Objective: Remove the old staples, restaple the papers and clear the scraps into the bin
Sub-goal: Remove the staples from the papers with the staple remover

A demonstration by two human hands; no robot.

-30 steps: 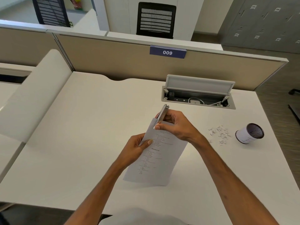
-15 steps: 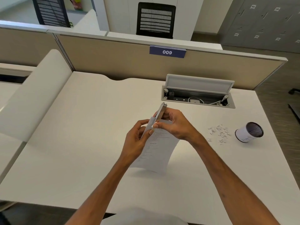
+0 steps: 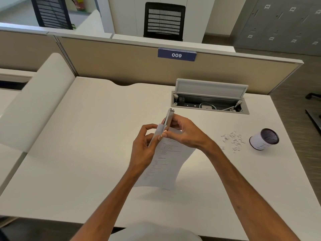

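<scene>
A printed set of papers (image 3: 166,164) hangs in the air above the white desk (image 3: 86,153), curved, its lower edge just over the surface. My left hand (image 3: 144,150) pinches the papers' upper left corner. My right hand (image 3: 184,133) grips a slim silver stapler (image 3: 168,119) that stands almost upright on that same corner. A small heap of white paper scraps (image 3: 232,140) lies on the desk to the right. Beside the scraps a small white bin (image 3: 263,139) with a dark mesh inside lies tipped on its side, mouth facing right and away.
An open cable box (image 3: 210,103) with a raised lid, sockets and wires sits in the desk behind my hands. A beige partition (image 3: 121,65) with a "009" tag closes the back. A padded white divider (image 3: 34,105) borders the left side. The desk's right edge drops to the floor.
The papers have been lifted off the desk and curl more. My left hand slid up from the sheet's left edge to its top corner, beside the stapler. My right hand stays on the stapler.
</scene>
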